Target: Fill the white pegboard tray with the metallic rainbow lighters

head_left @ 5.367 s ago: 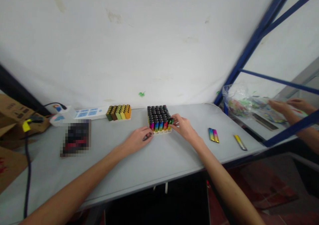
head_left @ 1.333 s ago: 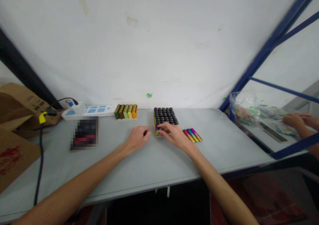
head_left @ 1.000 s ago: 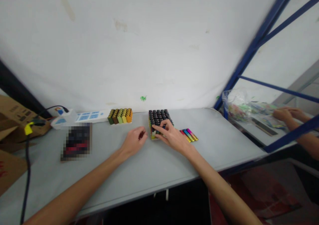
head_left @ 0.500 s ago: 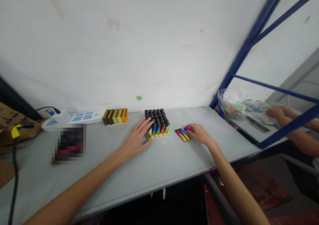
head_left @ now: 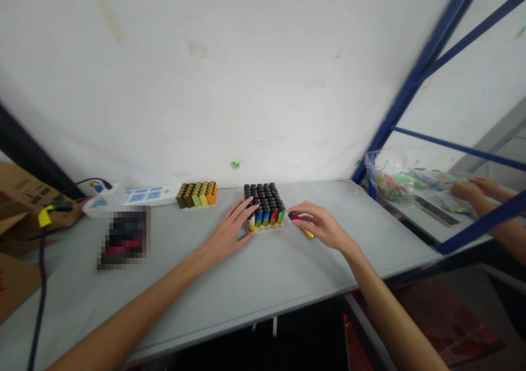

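A tray [head_left: 269, 228] full of upright lighters [head_left: 266, 198] with black tops and multicoloured bodies stands on the grey table. My left hand [head_left: 232, 229] rests at its left side, fingers spread and touching the front-left lighters. Right of the tray, my right hand [head_left: 317, 226] pinches a magenta lighter [head_left: 293, 216] with a dark top between thumb and fingers. Under that hand a yellow end of another lighter [head_left: 309, 234] shows on the table; the rest is hidden.
A second block of green, brown and yellow lighters [head_left: 197, 194] stands by a white power strip [head_left: 150, 194]. A pixelated dark object [head_left: 124, 238] lies left. Beyond a blue frame [head_left: 405, 94] are plastic bags [head_left: 390, 179] and another person's hands [head_left: 472, 189].
My right hand has lifted the magenta lighter and moved it left toward the tray, over the loose ones. My left hand keeps its place at the tray. The view has shifted slightly.
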